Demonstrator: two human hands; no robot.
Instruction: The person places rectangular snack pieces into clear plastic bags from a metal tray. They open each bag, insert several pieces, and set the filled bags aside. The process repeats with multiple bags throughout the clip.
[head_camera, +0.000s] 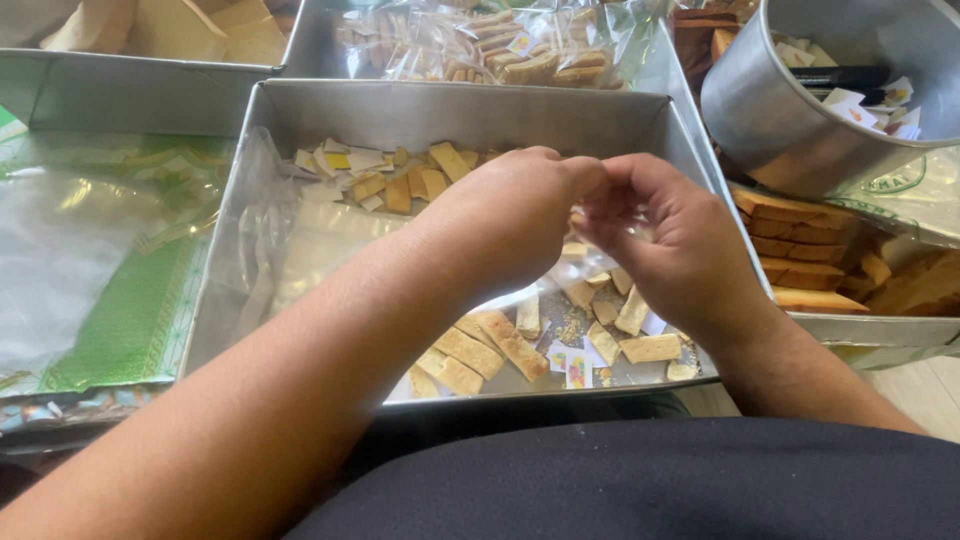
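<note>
A dark garment (650, 480) fills the bottom edge, nearest the camera, and both bare forearms rise from it toward the centre of the view. The left hand (510, 215) and right hand (670, 240) meet over a rectangular metal tray (450, 115), fingertips drawn together and touching one another; each hand is closed to a pinch, though what lies between the fingertips is hidden by the knuckles (possibly a small piece, but this cannot be told). A sheet of clear plastic film (320, 240) lines the tray floor beneath the hands.

Flat, tan biscuit pieces (485, 345) lie loose in the near part of the tray, just below the hands, with crumbs and small printed paper slips (578, 368) scattered among them. A second cluster of biscuit pieces (420, 178) rests against the far wall of the tray, beside the left hand.

To the left stands another tray holding green-and-clear printed wrappers (110, 270). Beyond the central tray, a further tray carries biscuits sealed in clear bags (500, 45). At upper right a round metal container (800, 110) holds paper slips and a black marker (840, 76). Below it, to the right of the right hand, long biscuit slabs (800, 235) are stacked in an adjoining tray.
</note>
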